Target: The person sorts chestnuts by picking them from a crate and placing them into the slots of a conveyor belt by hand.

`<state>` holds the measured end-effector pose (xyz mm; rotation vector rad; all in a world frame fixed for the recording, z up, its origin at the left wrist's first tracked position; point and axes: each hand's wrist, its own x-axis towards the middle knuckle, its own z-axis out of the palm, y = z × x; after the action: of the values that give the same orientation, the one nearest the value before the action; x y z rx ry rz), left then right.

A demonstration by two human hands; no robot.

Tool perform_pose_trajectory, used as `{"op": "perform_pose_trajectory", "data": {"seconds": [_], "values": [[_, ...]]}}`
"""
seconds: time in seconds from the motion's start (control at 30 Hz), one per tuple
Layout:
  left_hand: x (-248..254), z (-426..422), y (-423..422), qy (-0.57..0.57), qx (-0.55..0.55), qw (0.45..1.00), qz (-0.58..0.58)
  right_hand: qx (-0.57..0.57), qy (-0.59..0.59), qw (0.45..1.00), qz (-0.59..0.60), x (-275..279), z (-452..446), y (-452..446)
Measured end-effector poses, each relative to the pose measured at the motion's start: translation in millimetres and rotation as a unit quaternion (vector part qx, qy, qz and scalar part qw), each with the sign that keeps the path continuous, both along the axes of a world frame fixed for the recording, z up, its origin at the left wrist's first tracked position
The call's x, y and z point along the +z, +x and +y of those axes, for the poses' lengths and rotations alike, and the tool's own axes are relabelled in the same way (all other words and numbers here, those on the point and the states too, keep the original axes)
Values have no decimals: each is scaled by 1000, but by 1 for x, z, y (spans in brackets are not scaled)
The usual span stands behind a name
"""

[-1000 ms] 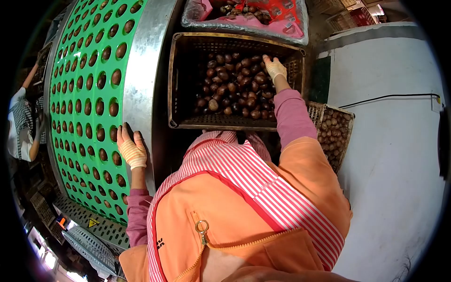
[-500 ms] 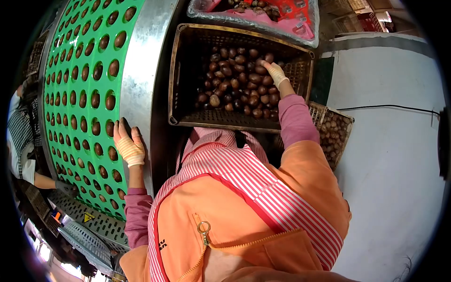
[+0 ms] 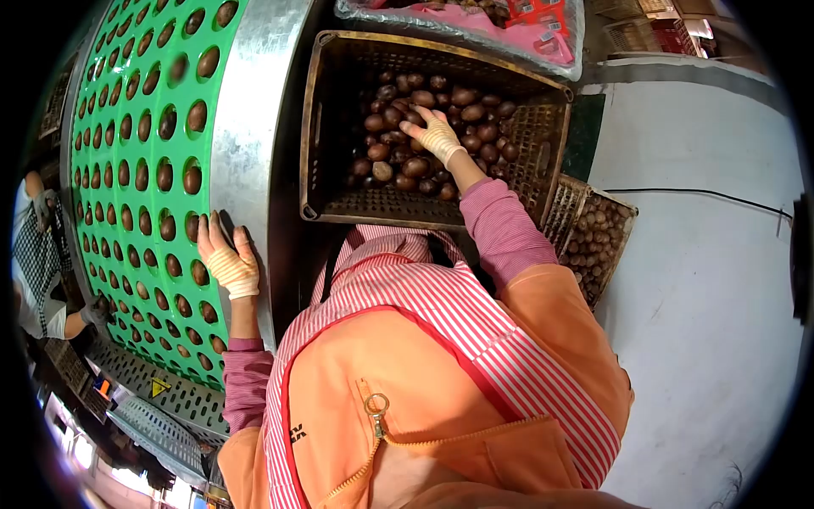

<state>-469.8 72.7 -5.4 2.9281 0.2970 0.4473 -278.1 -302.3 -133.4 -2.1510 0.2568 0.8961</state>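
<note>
Dark brown, egg-shaped fruits fill much of a brown slatted crate before me. My right hand, in a pale glove with bare fingertips, reaches down onto this pile. Its fingers are apart and touch the fruits; no firm hold shows. On the left runs a green belt with rows of oval cups, most holding one brown fruit. My left hand, gloved the same way, lies with fingers stretched at the belt's near edge, by the metal rim. It holds nothing.
A second crate of paler brown fruits stands low at the right. Behind the main crate is a lined tub with pink and red wrapping. Across the belt, a co-worker's gloved hand is at the far edge. A perforated metal panel borders the belt's lower end.
My right hand has moved left across the pile, and fruits there have shifted, baring more of the crate's right side. My left hand stays nearly still. The co-worker's hand has moved back from the belt.
</note>
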Motion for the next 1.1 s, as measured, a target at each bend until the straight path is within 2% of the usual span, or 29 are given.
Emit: {"op": "perform_pose_trajectory", "data": {"seconds": [0.1,0.13,0.17,0.23,0.3,0.33,0.43,0.47,0.57,0.6,0.73,0.83,0.97,1.1], "values": [[7,-36,22,-73,-68,992,-76,-35,61,996,56,-7,-1,4],[11,-54,34,-115,-112,986,-48,-46,89,993,69,-11,-6,6],[16,-74,49,-157,-154,975,-20,-130,174,966,142,28,-6,5],[21,-115,91,-248,-213,942,83,-140,194,954,180,30,-20,5],[-13,-142,125,-278,-249,914,155,-5,127,987,102,-13,-34,3],[-27,-155,140,-258,-239,910,221,61,92,992,61,-30,-38,2],[-50,-189,181,-155,-231,885,373,31,11,998,48,5,-24,-12],[-64,-195,190,-117,-241,886,379,37,-31,998,49,14,-18,-14],[-82,-212,212,-65,-300,841,445,42,-82,995,49,24,-9,-20],[-83,-218,216,1,-313,830,462,34,-92,994,46,25,-8,-23],[-78,-224,231,12,-298,803,515,25,-98,993,64,36,-2,-31],[-84,-217,228,63,-341,763,545,46,-63,996,48,29,-9,-33],[-87,-213,210,21,-300,778,551,16,-24,997,70,21,-11,-33],[-101,-200,203,20,-321,776,543,23,-21,998,62,21,-12,-33]]}}
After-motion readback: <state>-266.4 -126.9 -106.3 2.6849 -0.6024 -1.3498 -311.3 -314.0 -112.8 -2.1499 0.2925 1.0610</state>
